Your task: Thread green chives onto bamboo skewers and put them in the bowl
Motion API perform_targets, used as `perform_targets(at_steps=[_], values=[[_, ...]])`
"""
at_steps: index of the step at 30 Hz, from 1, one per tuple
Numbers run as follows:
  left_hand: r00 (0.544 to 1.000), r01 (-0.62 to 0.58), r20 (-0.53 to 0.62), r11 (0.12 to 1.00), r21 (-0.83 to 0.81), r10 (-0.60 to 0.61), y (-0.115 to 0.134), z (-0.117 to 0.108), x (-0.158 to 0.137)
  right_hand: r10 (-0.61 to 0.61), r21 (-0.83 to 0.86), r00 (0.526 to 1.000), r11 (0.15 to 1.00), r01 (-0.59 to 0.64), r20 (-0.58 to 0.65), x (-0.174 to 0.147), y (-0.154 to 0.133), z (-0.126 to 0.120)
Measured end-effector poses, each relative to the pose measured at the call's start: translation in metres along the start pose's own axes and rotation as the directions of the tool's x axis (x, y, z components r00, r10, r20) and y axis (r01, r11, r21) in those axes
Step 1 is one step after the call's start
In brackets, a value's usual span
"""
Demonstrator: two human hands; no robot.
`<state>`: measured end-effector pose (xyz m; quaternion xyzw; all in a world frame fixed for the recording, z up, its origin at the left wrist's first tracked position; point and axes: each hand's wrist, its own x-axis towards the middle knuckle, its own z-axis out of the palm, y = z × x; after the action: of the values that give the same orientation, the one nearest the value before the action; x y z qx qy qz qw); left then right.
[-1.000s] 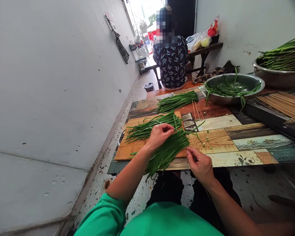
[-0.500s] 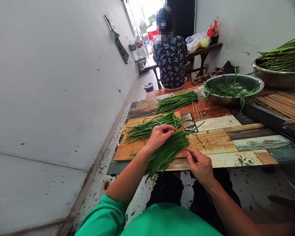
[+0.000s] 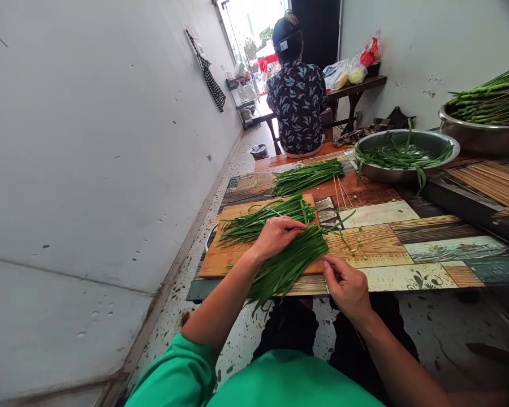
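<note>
A row of green garlic chives (image 3: 292,260) lies over the near edge of a wooden cutting board (image 3: 216,257), its leaf ends hanging past the table edge. My left hand (image 3: 277,234) reaches over this row, thumb and fingers pinched on a chive at its far side. By the near corner of the row, my right hand (image 3: 348,282) is closed around a thin bamboo skewer, mostly hidden by the fingers; a bit of stick shows below the wrist. A second pile of chives (image 3: 258,220) lies farther back on the board.
Beyond the board lie another chive bundle (image 3: 307,176) and a few loose skewers (image 3: 343,192). To the right are a metal bowl of chives (image 3: 407,172), a larger basin (image 3: 483,138) with green stalks, many skewers (image 3: 496,183) and a black-handled tool (image 3: 470,209). A person (image 3: 297,107) sits ahead, back turned.
My left hand has shifted slightly along the far side of the chive row, its fingers straighter. My right hand stays nearly in place. The view has moved a little.
</note>
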<state>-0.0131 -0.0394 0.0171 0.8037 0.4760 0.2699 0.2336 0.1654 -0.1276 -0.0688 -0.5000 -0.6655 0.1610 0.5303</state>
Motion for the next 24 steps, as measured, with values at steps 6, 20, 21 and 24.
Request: perform_targets(at_steps=[6, 20, 21, 24], values=[[0.982, -0.148, 0.122, 0.988, 0.050, 0.141, 0.006, -0.012, 0.002, -0.002, -0.020, 1.000, 1.000, 0.002, -0.010, 0.000, -0.001, -0.002], [0.946, 0.287, -0.081, 0.692, 0.663, -0.315, -0.024, -0.087, -0.046, 0.012, -0.061, 0.997, 0.998, -0.017, -0.081, -0.001, 0.004, 0.001], [0.970, 0.230, -0.081, 0.759, 0.609, -0.229, -0.020, -0.081, -0.040, -0.004, -0.065, 0.997, 0.998, -0.001, -0.075, -0.001, 0.003, 0.000], [0.997, 0.077, -0.026, 0.935, 0.347, -0.072, -0.004, -0.054, -0.018, -0.025, -0.075, 0.998, 0.997, 0.021, -0.055, 0.000, 0.002, -0.002]])
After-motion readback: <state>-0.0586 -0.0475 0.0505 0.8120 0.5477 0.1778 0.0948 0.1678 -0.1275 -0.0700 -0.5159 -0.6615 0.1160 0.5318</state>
